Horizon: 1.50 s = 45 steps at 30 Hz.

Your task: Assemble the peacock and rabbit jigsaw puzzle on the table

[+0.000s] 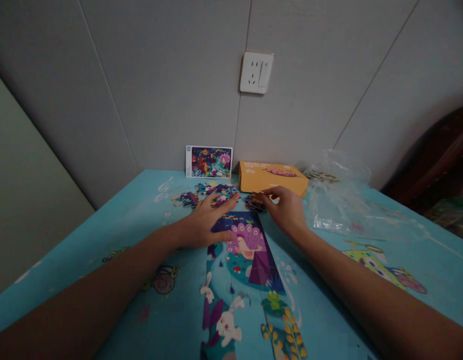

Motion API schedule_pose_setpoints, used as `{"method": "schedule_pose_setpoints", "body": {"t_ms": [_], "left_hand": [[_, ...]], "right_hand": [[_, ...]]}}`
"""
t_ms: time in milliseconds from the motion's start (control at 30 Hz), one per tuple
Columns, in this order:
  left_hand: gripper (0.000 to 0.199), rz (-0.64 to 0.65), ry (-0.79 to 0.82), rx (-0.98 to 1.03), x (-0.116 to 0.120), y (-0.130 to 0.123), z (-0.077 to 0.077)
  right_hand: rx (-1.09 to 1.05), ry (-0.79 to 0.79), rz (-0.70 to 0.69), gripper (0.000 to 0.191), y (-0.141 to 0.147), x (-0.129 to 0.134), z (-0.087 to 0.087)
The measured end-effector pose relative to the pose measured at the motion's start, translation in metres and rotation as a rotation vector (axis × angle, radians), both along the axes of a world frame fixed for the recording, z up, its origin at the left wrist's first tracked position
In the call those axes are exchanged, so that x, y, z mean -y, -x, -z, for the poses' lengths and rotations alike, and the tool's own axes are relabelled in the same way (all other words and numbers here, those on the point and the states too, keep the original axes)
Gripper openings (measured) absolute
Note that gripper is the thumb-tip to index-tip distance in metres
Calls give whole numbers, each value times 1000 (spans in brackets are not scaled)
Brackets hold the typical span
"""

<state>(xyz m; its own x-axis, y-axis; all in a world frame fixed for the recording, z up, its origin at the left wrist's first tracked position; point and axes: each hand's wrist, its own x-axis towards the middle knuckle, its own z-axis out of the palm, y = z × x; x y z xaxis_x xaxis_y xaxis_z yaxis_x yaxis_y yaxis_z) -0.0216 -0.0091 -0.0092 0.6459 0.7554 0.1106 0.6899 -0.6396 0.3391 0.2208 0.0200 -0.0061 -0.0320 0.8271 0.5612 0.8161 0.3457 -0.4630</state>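
Where the puzzle (250,267) runs lengthwise away, its far-left edge lies under the spread left hand (204,222); loose pieces (255,205) touch the nearer right hand (287,209), whether pinched I cannot tell.

A white wall socket (256,73) sits on the grey wall (171,80) beyond the table (118,220), whose blue cover shows cartoon figures. At far right, a dark reddish-brown object (434,155) curves into view.
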Motion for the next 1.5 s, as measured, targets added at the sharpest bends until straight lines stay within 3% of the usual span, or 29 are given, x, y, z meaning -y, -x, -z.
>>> {"method": "schedule_pose_setpoints", "body": {"t_ms": [67, 167, 233, 300, 400, 500, 767, 900, 1067, 1300, 1500], "left_hand": [[85, 32, -8, 19, 1, 0, 1], [84, 10, -50, 51, 1, -1, 2], [83, -55, -81, 44, 0, 0, 2], [82, -140, -107, 9, -2, 1, 2], [84, -266, -121, -52, -6, 5, 4], [85, -329, -105, -106, -11, 8, 6], [88, -344, -131, -156, -10, 8, 2], [88, -221, -155, -68, -6, 5, -2], [87, -55, -90, -58, -2, 3, 0], [85, -12, -53, -44, 1, 2, 0], [84, 17, -38, -38, 1, 2, 0]], "right_hand": [[-65, -106, -162, 11, 3, 5, -2], [-41, -139, -497, 12, 10, 11, -2], [40, -110, -586, 12, 13, 12, 1], [132, -61, -486, 19, 13, 10, 5], [220, 65, -166, 38, 5, 2, 8], [260, 190, -27, 36, -3, -3, 9], [240, 217, 24, 29, -3, -6, 8], [152, 179, -14, 30, -3, -6, 8], [196, 133, -28, 16, -4, -6, 10], [209, 156, -56, 11, -4, -6, 9], [174, 200, 32, 12, -6, -5, 7]]}}
